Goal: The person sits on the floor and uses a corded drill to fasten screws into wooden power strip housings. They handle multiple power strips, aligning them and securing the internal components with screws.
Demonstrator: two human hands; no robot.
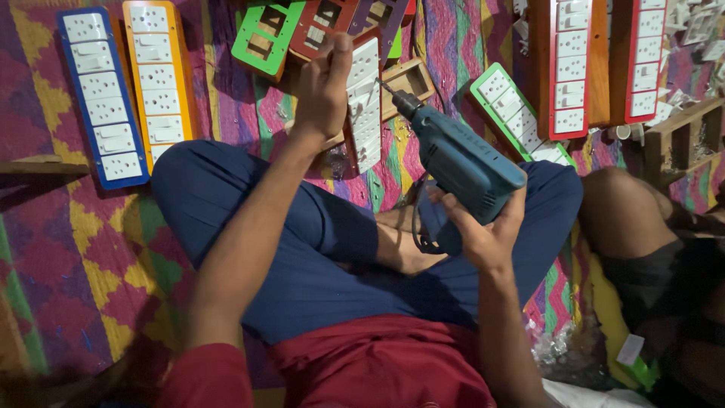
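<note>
Seated cross-legged on a patterned woven mat, in blue trousers and a red top. Left hand closed around the upper end of a switch board with a red frame and a column of white sockets, propped upright just ahead of the knees. Right hand wrapped tight around the grip of a teal electric drill, bit angled up and left, tip touching or just beside the board's right edge; actual contact impossible to tell. Drill cord looped down beside the bare foot.

To the left on the mat, lying side by side: a blue-framed board and an orange-framed board, both filled with white sockets. Above the held board, an empty green frame and further empty frames in red and purple. Just beside the held board, a small open wooden box. To the right, a green-framed board lying slantwise, then two long wooden-backed boards with red edging. At the far right, another person's bare knee.
</note>
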